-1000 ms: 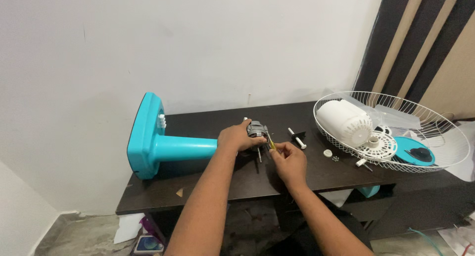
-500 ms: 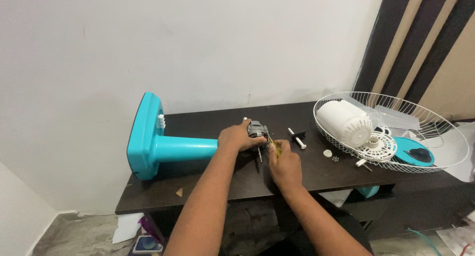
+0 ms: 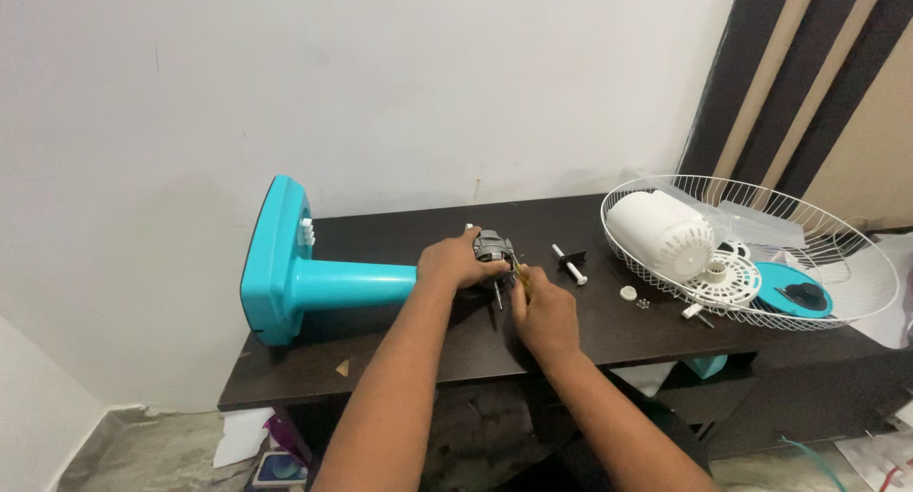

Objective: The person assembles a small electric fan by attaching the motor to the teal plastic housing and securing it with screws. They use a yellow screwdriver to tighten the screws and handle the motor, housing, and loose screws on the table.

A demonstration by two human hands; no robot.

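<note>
A turquoise fan stand (image 3: 314,281) lies on its side on the dark table (image 3: 399,354), base toward the left. My left hand (image 3: 456,261) grips the grey fan motor (image 3: 493,247) at the top end of the stand. Just right of it, my right hand (image 3: 544,308) is closed around a yellow-handled screwdriver (image 3: 521,274) whose tip points at the motor.
A white wire fan grille (image 3: 761,254) lies at the right, holding a white motor cover (image 3: 661,231), a white ring part and a turquoise disc (image 3: 791,300). A white pin (image 3: 571,264) and small screws (image 3: 635,297) lie on the table. Papers lie on the floor below.
My right hand has shifted slightly left, closer to the motor. My left hand stays on the motor.
</note>
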